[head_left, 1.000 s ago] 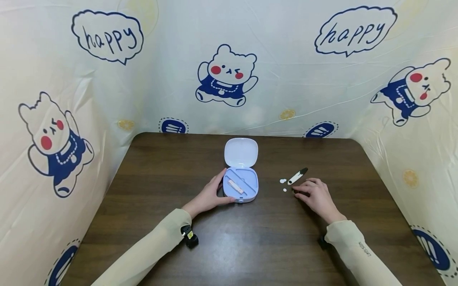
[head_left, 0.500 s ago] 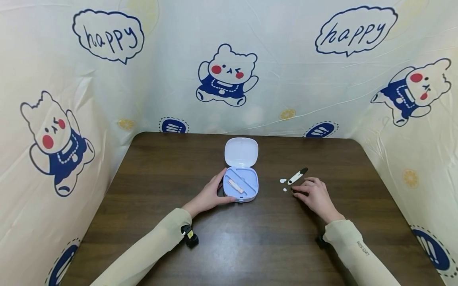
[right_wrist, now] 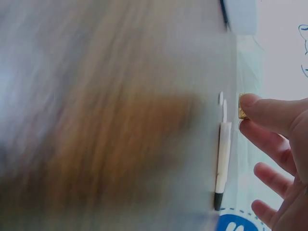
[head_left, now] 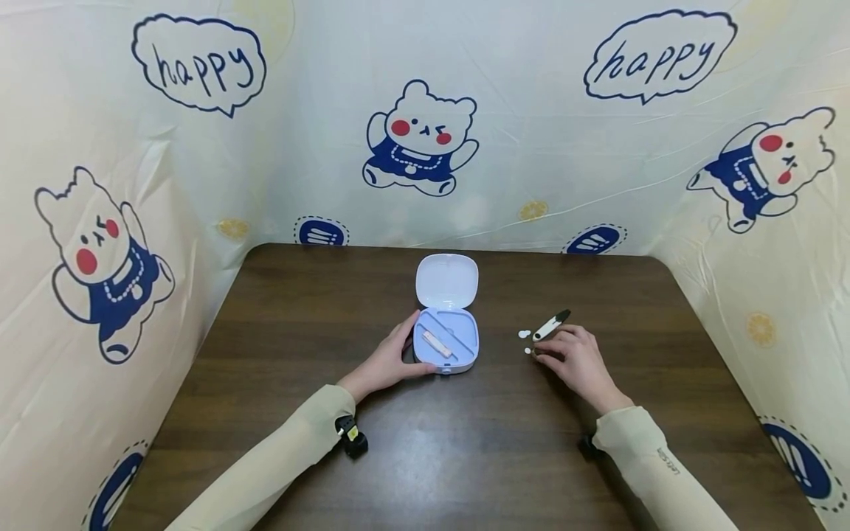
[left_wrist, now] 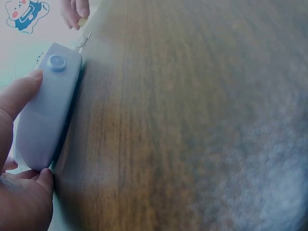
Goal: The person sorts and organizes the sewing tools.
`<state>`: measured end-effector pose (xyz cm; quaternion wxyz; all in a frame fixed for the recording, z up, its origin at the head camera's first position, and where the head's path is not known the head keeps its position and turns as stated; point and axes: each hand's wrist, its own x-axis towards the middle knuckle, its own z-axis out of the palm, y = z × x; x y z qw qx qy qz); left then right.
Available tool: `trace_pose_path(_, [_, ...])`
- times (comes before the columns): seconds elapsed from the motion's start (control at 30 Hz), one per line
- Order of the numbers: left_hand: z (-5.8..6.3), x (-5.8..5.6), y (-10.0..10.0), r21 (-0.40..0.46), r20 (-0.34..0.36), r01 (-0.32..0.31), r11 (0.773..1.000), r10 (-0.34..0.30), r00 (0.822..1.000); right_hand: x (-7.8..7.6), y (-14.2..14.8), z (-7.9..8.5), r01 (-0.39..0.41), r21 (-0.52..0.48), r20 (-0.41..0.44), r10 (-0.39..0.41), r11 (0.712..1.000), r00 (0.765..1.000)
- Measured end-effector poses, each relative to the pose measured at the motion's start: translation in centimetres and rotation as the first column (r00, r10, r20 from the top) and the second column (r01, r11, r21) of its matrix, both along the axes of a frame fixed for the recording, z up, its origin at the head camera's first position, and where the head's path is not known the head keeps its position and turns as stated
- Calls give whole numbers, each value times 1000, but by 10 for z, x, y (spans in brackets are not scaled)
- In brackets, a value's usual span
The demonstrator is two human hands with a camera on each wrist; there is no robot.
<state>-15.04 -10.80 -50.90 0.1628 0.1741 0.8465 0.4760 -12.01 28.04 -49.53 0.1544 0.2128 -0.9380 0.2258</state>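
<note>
half circled the case (head_left: 462,330) with the left hand (head_left: 385,361): curled fingers round its left side, laid the thumb along the front, just beside the button (left_wrist: 57,62). had the case flat on the table (head_left: 425,457), near the middle, with its lid (head_left: 447,280) swung up and back. saw a pale strip (head_left: 437,344) lying aslant inside, toward the near left. pinched a small gold piece (right_wrist: 242,113) with the right hand (head_left: 578,361), between thumb and index finger, with the other fingers loosely bent and spread. had the gold piece to the right of the case, well apart from it; could not tell resting from raised. saw the tool (head_left: 550,325), white with a black end, lying just beyond the right fingers; could not tell touching from apart there. saw white bits (head_left: 524,334) between case and tool, nearer the tool, with one just beside the pinching fingertips. noted pale sleeves (head_left: 279,450) on both arms. found cloth (head_left: 319,147) walling the far side and both ends, printed with bears, fruit slices and "happy".
</note>
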Motion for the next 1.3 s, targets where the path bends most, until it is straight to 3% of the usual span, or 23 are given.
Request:
trace_pose_path(0.4, [2,1,0,10,7,-2,1000,2,1000,-4,-22,7,-52,-62,-3,51,997,999])
trace_pose_path(0.9, [1,1,0,12,14,0,1000,0,1000,-5,-56,26,-62,-81,151,73,995,986])
trace_pose_path(1.17, [2,1,0,2,11,1,1000,-1,1000,-8,-75,29,-113,-75,93,119,991,989])
trace_pose_path(1.3, [3,2,1,-3,14,-2,1000,2,1000,-9,-84,31,-118,-55,102,123,992,987])
